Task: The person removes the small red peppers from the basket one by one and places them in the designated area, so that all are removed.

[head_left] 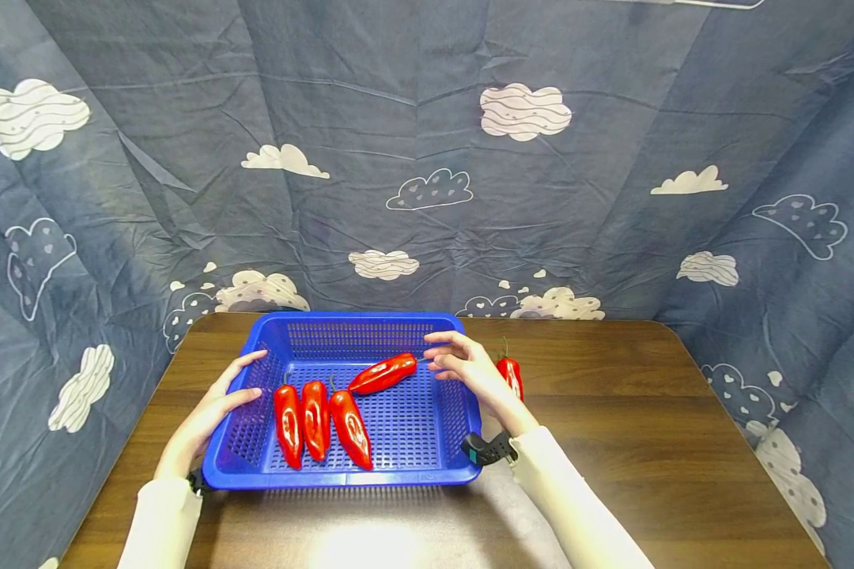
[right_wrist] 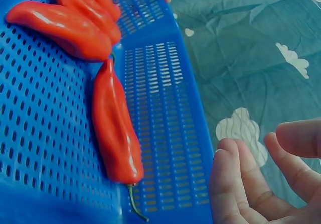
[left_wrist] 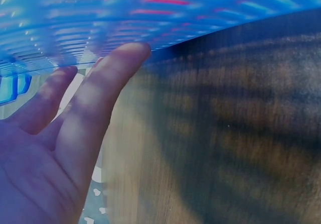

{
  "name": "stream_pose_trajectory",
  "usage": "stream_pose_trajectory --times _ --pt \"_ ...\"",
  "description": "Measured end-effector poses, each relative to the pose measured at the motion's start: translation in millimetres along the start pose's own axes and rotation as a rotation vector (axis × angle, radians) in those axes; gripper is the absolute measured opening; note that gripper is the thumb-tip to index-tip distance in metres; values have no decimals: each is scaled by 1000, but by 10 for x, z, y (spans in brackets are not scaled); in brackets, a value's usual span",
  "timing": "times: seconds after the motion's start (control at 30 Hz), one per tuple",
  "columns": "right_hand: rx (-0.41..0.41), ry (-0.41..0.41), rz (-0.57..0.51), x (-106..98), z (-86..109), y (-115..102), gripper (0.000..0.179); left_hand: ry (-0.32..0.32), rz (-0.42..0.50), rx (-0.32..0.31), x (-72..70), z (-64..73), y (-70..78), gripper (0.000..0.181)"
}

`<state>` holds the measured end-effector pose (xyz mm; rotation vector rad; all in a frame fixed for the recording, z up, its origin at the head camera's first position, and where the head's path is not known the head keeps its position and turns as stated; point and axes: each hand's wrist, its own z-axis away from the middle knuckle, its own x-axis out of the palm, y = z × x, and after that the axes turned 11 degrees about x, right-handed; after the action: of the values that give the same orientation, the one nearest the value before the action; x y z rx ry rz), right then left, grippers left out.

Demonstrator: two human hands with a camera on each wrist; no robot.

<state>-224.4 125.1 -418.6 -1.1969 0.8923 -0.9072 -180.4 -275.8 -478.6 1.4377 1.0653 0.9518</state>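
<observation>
A blue perforated plastic basket [head_left: 406, 427] stands in front of me with several red peppers in it. Three peppers, one of them this red pepper [head_left: 316, 421], lie side by side on its left half. Another red pepper [head_left: 384, 374] slants towards the back right, its green stem [right_wrist: 134, 204] pointing at my right hand. My left hand [head_left: 209, 411] is at the basket's left side, its extended fingers and thumb against the rim and wall. Over the right rim hovers my right hand [head_left: 473, 371], its fingers loosely bent and spread, with nothing between them.
One more red pepper [head_left: 511, 376] lies on the wooden table [head_left: 612, 411] to the right of the basket, partly hidden behind my right hand. A dark curtain with a cloud pattern [head_left: 427, 229] hangs behind the table and along both sides.
</observation>
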Motion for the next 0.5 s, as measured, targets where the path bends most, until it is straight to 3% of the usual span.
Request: stream_pose_trajectory --times 0.5 --pt "14 -3 -18 191 -130 29 38 3 0 -8 0 5 3 57"
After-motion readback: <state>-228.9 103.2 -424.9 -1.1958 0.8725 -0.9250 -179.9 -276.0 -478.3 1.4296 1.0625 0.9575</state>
